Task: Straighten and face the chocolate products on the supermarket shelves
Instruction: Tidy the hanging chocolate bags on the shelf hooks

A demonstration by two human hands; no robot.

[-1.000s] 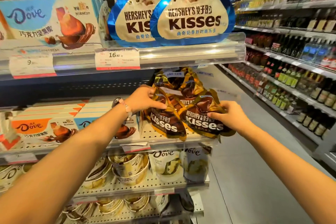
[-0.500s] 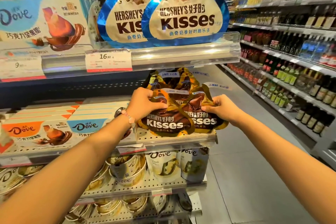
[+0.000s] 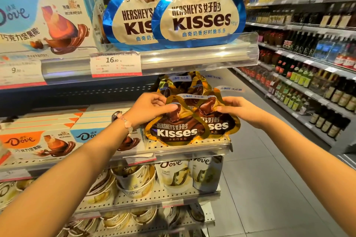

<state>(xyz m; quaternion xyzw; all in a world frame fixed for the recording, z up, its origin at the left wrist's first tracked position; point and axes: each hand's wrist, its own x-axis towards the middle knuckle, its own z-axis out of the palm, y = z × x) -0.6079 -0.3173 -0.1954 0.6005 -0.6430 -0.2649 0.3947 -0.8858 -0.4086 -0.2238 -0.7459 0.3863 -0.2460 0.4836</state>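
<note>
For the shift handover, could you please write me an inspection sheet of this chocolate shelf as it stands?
Surface: perforated middle shelf, clear front rail.
Job's things: two gold Kisses bags at the shelf front, left bag overlapping right bag, labels facing out; more gold bags behind.
Clutter: nothing seen.
Hands: left hand pinches the left bag's top; right hand holds the right bag's upper edge.
Cables: nothing seen.
Surroundings: blue Kisses bags above; Dove boxes to the left; Dove tubs below; bottle shelves across the aisle.
</note>
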